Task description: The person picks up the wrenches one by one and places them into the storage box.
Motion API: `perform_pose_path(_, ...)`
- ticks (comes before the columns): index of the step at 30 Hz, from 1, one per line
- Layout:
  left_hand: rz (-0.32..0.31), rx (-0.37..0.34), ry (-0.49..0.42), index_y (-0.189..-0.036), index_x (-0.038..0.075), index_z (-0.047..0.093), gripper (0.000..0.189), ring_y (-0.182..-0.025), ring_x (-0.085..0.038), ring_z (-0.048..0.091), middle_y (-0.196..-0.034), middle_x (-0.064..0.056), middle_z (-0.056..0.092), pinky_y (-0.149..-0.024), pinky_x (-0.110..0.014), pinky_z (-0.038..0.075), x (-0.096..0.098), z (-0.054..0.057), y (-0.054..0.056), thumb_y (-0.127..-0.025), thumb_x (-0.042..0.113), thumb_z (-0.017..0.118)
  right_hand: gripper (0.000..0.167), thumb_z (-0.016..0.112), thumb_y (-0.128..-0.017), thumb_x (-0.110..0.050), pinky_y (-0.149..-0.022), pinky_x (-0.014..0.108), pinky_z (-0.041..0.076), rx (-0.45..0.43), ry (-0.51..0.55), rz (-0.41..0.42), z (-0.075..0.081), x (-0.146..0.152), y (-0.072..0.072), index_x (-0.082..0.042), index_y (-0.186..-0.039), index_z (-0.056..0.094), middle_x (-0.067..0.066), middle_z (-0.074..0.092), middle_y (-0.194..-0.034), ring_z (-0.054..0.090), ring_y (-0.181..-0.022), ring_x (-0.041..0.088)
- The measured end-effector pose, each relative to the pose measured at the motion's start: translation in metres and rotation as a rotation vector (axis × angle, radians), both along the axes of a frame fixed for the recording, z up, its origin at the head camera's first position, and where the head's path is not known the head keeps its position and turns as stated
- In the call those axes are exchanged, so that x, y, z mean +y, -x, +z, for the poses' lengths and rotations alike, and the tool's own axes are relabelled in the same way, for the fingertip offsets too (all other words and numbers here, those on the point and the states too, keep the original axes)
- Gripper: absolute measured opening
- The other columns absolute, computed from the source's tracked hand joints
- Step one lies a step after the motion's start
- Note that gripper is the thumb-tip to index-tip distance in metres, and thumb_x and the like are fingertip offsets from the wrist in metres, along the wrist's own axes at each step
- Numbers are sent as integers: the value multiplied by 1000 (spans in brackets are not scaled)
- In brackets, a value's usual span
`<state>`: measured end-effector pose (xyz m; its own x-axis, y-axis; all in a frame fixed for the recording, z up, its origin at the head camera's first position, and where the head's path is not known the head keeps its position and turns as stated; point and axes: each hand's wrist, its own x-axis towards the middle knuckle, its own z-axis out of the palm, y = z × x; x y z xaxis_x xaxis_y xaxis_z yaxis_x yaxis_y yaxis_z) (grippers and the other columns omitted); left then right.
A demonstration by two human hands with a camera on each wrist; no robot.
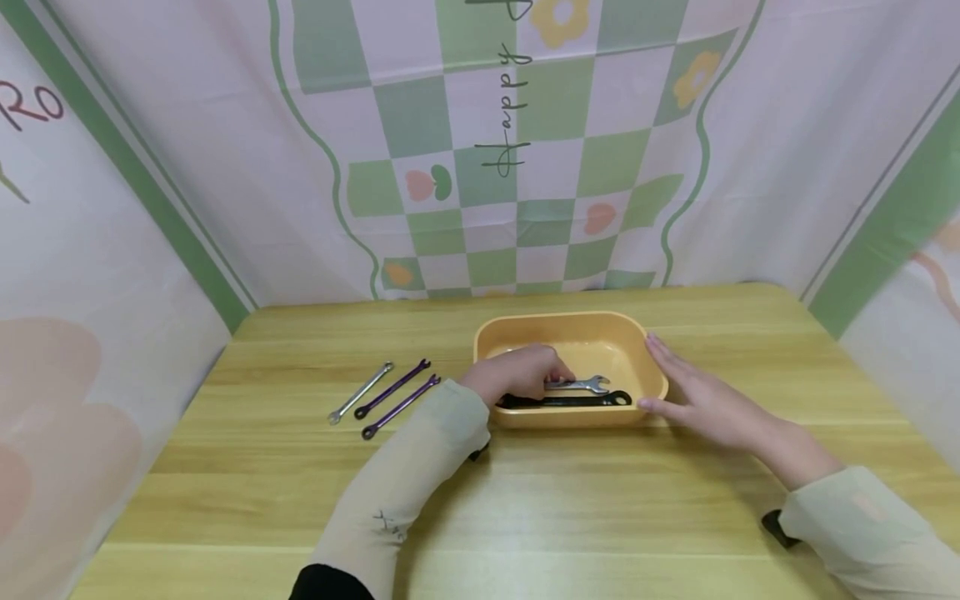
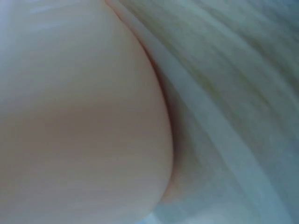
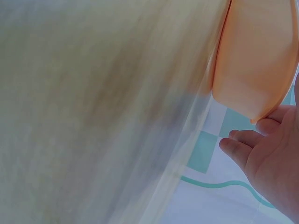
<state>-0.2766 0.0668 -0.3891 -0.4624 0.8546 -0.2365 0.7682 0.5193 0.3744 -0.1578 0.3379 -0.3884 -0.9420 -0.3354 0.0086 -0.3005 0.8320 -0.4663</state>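
A yellow-orange plastic bin (image 1: 570,419) stands on the table. My left hand (image 1: 521,372) reaches over its left side, fingers curled down and pinching a silver open-end wrench (image 1: 592,384) whose far end shows past the fingertips. Along the bin's near wall lies a black wrench (image 1: 570,401), partly hidden under the left hand. My right hand (image 1: 708,404) rests against the bin's right end, its fingers stretched along the outside and the thumb near the front corner. In the right wrist view, the fingers (image 3: 268,126) touch the bin's rim. Only blurred skin and sleeve fill the left wrist view.
Left of the bin, a silver wrench (image 1: 361,392) and two purple wrenches (image 1: 393,389) lie side by side at a slant on the wooden table (image 1: 600,508). A patterned cloth (image 1: 487,225) hangs right behind the table's back edge, with more cloth at both sides.
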Motion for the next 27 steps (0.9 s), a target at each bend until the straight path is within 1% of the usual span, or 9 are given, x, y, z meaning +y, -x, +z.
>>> perform_pose_path(9,-6,1,13,-137,13,67,55,-111,-14,63,-122,-5,71,-90,-19,49,1,0,0,-90,-15,58,94,61,-101,-45,-113,71,21,3,-1,2,0,1,1,-9,-165,2,13,-2,-169,19,-145,57)
perform_pose_path(17,57,-35,31,-137,14,68,56,-114,-15,62,-125,-6,69,-93,-21,49,2,2,-2,-92,-16,56,94,62,-101,-45,-113,70,20,6,-5,3,0,0,1,-7,-165,4,14,-1,-169,19,-145,57)
perform_pose_path(21,66,-36,30,-137,14,68,52,-112,-14,61,-125,-6,69,-93,-22,48,1,5,-4,-93,-10,57,94,62,-101,-45,-113,70,20,5,0,4,0,0,1,-7,-165,4,14,-1,-169,19,-145,56)
perform_pose_path(24,85,-64,19,-137,14,68,48,-109,-13,61,-123,-5,69,-91,-22,48,-1,8,-5,-94,-5,59,94,62,-101,-45,-113,70,21,5,1,5,0,0,0,-7,-165,4,14,-2,-169,19,-145,56)
perform_pose_path(27,126,-122,-14,-139,13,66,47,-108,-12,60,-124,-5,67,-88,-23,48,-5,11,-7,-95,-1,58,95,62,-101,-45,-112,71,21,3,-1,9,1,0,0,-7,-165,3,14,-2,-169,19,-145,57)
